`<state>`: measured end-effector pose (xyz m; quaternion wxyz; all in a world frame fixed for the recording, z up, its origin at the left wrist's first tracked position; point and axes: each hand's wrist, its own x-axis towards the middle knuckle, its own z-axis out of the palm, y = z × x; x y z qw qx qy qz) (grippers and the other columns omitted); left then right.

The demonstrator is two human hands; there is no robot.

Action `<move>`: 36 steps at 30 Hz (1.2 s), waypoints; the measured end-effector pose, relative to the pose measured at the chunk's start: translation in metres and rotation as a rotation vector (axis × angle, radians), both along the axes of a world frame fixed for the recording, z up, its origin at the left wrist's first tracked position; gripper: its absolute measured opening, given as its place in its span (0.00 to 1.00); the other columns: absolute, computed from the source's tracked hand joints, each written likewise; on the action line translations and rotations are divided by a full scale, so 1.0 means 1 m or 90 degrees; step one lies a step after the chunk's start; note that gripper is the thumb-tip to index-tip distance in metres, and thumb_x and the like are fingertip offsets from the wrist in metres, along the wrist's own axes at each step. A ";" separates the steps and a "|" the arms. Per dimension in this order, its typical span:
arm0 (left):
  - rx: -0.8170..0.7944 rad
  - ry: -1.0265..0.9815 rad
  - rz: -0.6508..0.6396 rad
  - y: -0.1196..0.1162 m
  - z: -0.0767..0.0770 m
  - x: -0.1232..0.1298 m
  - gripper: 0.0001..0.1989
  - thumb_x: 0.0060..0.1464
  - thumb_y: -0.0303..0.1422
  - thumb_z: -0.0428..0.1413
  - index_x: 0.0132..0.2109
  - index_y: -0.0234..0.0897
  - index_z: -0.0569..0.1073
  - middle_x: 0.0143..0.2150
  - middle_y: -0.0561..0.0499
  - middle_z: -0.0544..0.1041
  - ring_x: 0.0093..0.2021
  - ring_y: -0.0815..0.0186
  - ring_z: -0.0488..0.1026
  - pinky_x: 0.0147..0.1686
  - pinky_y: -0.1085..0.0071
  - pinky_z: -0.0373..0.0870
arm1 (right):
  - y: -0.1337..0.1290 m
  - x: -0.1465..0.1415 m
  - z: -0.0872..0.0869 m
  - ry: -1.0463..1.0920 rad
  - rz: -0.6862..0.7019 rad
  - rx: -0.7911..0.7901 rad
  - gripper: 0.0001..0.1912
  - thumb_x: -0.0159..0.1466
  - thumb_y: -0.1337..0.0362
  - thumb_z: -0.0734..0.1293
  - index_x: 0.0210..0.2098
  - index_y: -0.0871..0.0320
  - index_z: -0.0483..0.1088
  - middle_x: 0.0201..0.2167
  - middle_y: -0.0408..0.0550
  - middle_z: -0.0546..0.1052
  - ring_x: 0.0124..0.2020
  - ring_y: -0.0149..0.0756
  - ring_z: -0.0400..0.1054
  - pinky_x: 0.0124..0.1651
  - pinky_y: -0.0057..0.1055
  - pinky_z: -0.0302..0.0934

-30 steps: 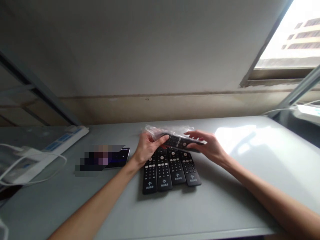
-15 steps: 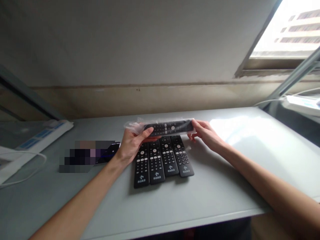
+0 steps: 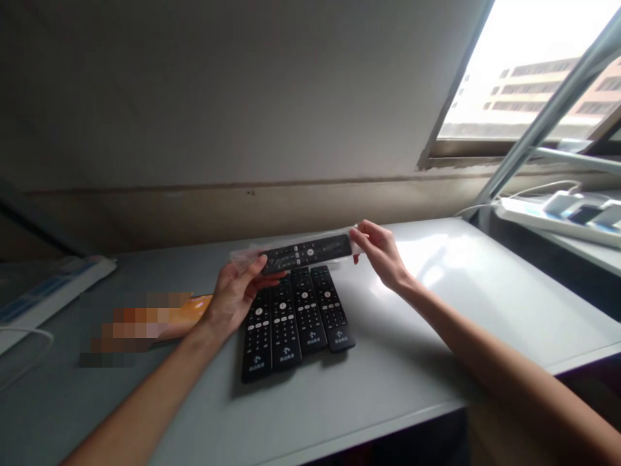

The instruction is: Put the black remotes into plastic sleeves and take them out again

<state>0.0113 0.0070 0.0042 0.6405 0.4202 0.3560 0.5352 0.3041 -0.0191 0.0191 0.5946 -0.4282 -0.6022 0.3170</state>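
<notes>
A black remote control in a clear plastic sleeve is held up above the table, tilted slightly with its right end higher. My left hand grips its left end, thumb on top and fingers beneath. At the other end, my right hand pinches the sleeve between thumb and fingers. Below them several bare black remotes lie side by side on the table, the leftmost and the rightmost among them. Their far ends are partly hidden by the held remote and my left hand.
A device with a lit orange screen, partly pixelated, lies left of my left forearm. White power strips stand at the far left and right, with cables. The grey table meets a wall behind.
The view has turned rightward. The sleeved remote now tilts up at its right end, and my right hand grips the sleeve's end more tightly. The device's screen has gone from dark to orange.
</notes>
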 end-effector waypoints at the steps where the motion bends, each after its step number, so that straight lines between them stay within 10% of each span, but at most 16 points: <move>1: -0.007 -0.012 0.000 0.001 0.001 -0.001 0.26 0.41 0.35 0.78 0.47 0.35 0.81 0.40 0.50 0.86 0.32 0.59 0.86 0.28 0.74 0.84 | 0.004 -0.002 0.011 0.014 0.016 0.013 0.27 0.67 0.40 0.72 0.29 0.54 0.64 0.27 0.40 0.68 0.28 0.30 0.66 0.27 0.28 0.67; 8: 0.021 -0.046 -0.023 0.003 0.005 -0.004 0.29 0.37 0.42 0.80 0.44 0.33 0.81 0.36 0.50 0.84 0.27 0.66 0.82 0.21 0.78 0.77 | 0.041 -0.019 0.111 -0.117 0.167 0.111 0.20 0.69 0.47 0.73 0.33 0.57 0.70 0.30 0.43 0.75 0.31 0.30 0.71 0.29 0.25 0.66; 13: 0.050 0.007 -0.041 0.002 0.004 -0.003 0.28 0.39 0.45 0.79 0.40 0.31 0.80 0.32 0.47 0.84 0.20 0.72 0.73 0.15 0.81 0.65 | 0.050 0.009 0.152 -0.113 0.098 0.186 0.17 0.70 0.50 0.73 0.36 0.55 0.68 0.34 0.45 0.78 0.32 0.29 0.72 0.30 0.26 0.65; 16: 0.091 -0.006 0.082 0.008 0.001 -0.005 0.26 0.40 0.43 0.79 0.39 0.32 0.79 0.31 0.47 0.84 0.20 0.74 0.72 0.18 0.81 0.67 | 0.052 0.037 0.128 0.027 -0.065 0.219 0.19 0.73 0.46 0.67 0.35 0.52 0.62 0.32 0.42 0.75 0.28 0.27 0.70 0.28 0.25 0.63; 20: 0.081 -0.085 0.190 0.014 -0.001 -0.008 0.24 0.39 0.39 0.79 0.39 0.34 0.78 0.34 0.49 0.85 0.26 0.73 0.78 0.29 0.79 0.78 | 0.050 0.036 0.033 0.253 -0.272 0.128 0.20 0.72 0.44 0.64 0.36 0.50 0.56 0.22 0.34 0.65 0.17 0.26 0.62 0.20 0.25 0.57; 24: 0.041 -0.116 0.105 0.009 -0.001 -0.005 0.25 0.39 0.34 0.79 0.43 0.35 0.78 0.40 0.47 0.87 0.35 0.67 0.84 0.39 0.75 0.83 | 0.040 -0.001 -0.046 0.247 -0.231 -0.031 0.22 0.68 0.44 0.69 0.43 0.49 0.54 0.21 0.32 0.70 0.15 0.31 0.65 0.17 0.27 0.56; 31: 0.034 -0.101 0.038 0.001 -0.003 0.001 0.16 0.56 0.31 0.70 0.49 0.36 0.77 0.48 0.43 0.86 0.52 0.57 0.85 0.58 0.61 0.80 | 0.036 -0.025 -0.060 0.126 -0.211 -0.071 0.20 0.72 0.44 0.63 0.49 0.49 0.54 0.26 0.37 0.76 0.16 0.32 0.64 0.21 0.30 0.55; 36: 0.011 -0.075 0.026 0.005 -0.007 -0.002 0.17 0.59 0.27 0.66 0.55 0.39 0.75 0.57 0.42 0.84 0.63 0.50 0.79 0.66 0.48 0.73 | 0.035 -0.023 -0.062 -0.059 -0.247 -0.021 0.14 0.70 0.52 0.65 0.49 0.52 0.62 0.43 0.51 0.75 0.40 0.41 0.71 0.44 0.39 0.69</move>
